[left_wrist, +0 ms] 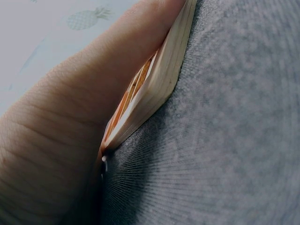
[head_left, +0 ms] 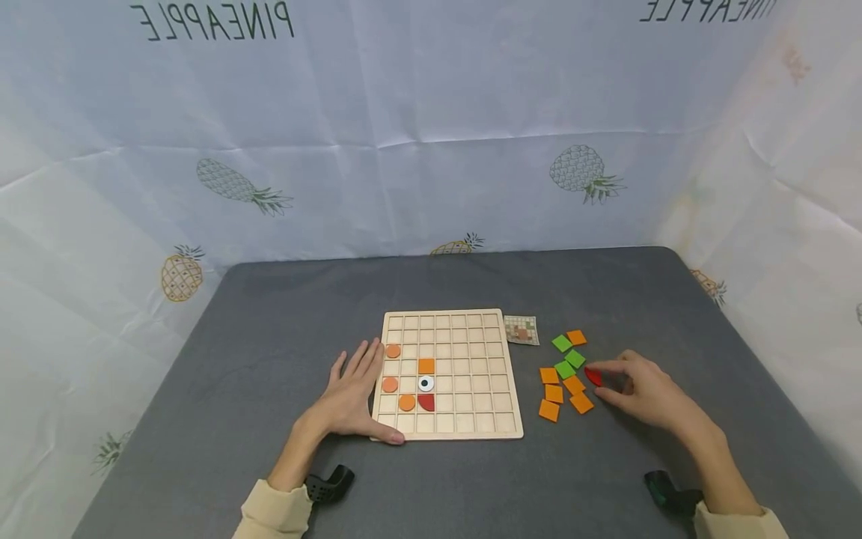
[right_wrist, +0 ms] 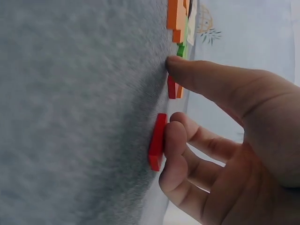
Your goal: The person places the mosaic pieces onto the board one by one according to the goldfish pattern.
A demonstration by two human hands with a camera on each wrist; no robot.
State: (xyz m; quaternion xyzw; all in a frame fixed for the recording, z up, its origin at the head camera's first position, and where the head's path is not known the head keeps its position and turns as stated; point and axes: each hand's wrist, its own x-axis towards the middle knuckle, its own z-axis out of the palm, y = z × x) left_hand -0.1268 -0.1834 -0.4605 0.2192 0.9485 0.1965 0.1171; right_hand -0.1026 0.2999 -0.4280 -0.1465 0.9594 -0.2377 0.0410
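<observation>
On the left edge and near-left corner of the wooden grid board [head_left: 471, 404] rests my left hand [head_left: 349, 400], fingers spread and thumb along the front rim. The board holds orange discs [head_left: 393, 350], an orange square [head_left: 426, 366], a white disc with a black dot [head_left: 426, 383] and a red quarter-circle tile [head_left: 426, 403]. To the right, my right hand [head_left: 649, 393] reaches down with thumb and index finger apart around a red tile [head_left: 593, 376]. In the right wrist view a red tile [right_wrist: 158, 143] lies by the fingertips, another red tile [right_wrist: 172, 87] just beyond the thumb.
Several orange square tiles [head_left: 548, 410] and green square tiles [head_left: 564, 370] lie between the board and my right hand. A small printed pattern card [head_left: 521, 330] touches the board's right side. The grey table [head_left: 471, 494] meets a pineapple-print cloth [head_left: 431, 187] at the back.
</observation>
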